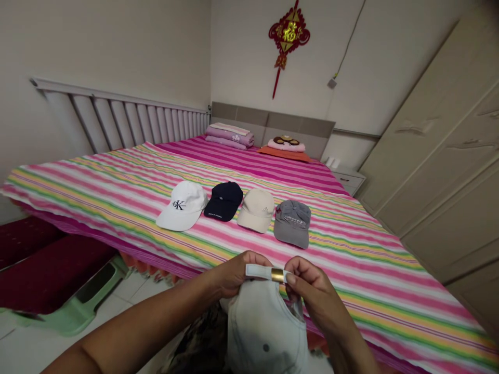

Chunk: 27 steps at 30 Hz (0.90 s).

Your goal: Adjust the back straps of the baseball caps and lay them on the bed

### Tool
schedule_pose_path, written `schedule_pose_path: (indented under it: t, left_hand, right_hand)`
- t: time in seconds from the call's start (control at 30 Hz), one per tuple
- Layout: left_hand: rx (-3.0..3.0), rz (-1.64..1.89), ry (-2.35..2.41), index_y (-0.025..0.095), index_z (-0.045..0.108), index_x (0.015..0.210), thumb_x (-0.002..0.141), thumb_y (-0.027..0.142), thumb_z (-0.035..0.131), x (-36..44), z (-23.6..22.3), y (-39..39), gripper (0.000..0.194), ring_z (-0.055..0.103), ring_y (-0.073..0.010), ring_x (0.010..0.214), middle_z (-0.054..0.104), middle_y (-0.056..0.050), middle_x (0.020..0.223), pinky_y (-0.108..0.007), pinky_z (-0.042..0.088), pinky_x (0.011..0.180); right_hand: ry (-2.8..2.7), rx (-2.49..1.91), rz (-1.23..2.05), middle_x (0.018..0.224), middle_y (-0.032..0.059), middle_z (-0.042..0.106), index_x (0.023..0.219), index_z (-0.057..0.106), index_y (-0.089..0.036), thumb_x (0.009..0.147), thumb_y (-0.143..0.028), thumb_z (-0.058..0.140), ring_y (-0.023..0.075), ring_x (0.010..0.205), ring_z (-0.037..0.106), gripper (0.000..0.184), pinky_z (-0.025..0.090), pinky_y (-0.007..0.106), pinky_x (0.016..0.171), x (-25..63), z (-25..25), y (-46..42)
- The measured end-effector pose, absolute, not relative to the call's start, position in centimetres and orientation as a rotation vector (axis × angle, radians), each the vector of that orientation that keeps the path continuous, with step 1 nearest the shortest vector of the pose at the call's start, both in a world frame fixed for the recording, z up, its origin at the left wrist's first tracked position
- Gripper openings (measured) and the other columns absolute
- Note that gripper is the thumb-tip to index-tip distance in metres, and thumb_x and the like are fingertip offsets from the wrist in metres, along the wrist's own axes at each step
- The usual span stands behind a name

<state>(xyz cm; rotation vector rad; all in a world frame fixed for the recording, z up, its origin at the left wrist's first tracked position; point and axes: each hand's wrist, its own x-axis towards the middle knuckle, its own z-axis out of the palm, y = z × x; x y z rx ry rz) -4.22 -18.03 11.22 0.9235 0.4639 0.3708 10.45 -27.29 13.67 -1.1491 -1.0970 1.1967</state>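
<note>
A pale, whitish baseball cap (265, 327) hangs from both my hands at the bed's near edge, its back strap with a brass buckle (277, 275) facing up. My left hand (244, 275) pinches the strap's left side, fingers partly behind it. On the other side, the thumb and fingers of my right hand (310, 283) close on the strap beside the buckle. Beyond them, a row of caps lies on the bed: a white cap (187, 202) with dark letters, a navy cap (224, 200), a beige cap (257, 208) and a grey cap (293, 223).
A striped sheet (128, 192) covers the bed. Folded purple bedding (230, 136) and a pink pillow (286, 145) sit by the headboard (253, 117). A green stool (78, 306) and dark red cushions (54, 270) stand left; a wardrobe (432, 140) and nightstand (349, 179) stand right.
</note>
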Motion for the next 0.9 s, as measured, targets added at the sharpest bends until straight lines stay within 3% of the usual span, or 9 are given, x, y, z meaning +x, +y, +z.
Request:
schedule_pose_path:
  t: [0.27,0.53,0.73,0.9]
  left_hand:
    - [0.920,0.365,0.435,0.009,0.066,0.063,0.045,0.027,0.077,-4.2,10.9,-18.5,0.027,0.046,-0.0065,0.037,0.059,-0.002,0.049,-0.018,0.033,0.039]
    - [0.934,0.372,0.484,0.010,0.063,0.055,0.048,0.024,0.074,-3.9,10.2,-18.7,0.019,0.039,-0.0045,0.031,0.053,0.001,0.041,-0.017,0.025,0.034]
    - [0.991,0.331,0.409,0.010,0.065,0.059,0.048,0.025,0.075,-4.4,11.2,-18.5,0.022,0.046,-0.0062,0.039,0.058,-0.001,0.050,-0.018,0.033,0.040]
    - [1.014,0.350,0.355,0.010,0.063,0.065,0.052,0.026,0.076,-4.9,11.5,-18.1,0.024,0.044,-0.0038,0.041,0.056,0.001,0.054,-0.016,0.031,0.041]
  right_hand:
    - [-1.045,-1.073,1.268,0.045,-0.0078,0.038,0.065,0.050,-0.017,0.070,-0.033,0.065,0.0046,0.038,0.025,0.023,0.016,0.018,0.036,10.0,13.4,-27.2]
    - [-1.065,-1.056,1.304,0.047,-0.0081,0.036,0.067,0.050,-0.017,0.073,-0.033,0.062,0.0049,0.041,0.025,0.021,0.018,0.018,0.040,9.7,12.9,-27.3]
    - [-1.101,-1.106,1.305,0.048,-0.0079,0.037,0.067,0.050,-0.017,0.074,-0.033,0.062,0.0051,0.042,0.026,0.021,0.018,0.019,0.040,9.9,12.6,-27.3]
    - [-1.104,-1.161,1.300,0.044,-0.0081,0.034,0.062,0.053,-0.016,0.071,-0.038,0.064,0.0046,0.039,0.022,0.026,0.016,0.020,0.037,10.1,12.6,-27.2]
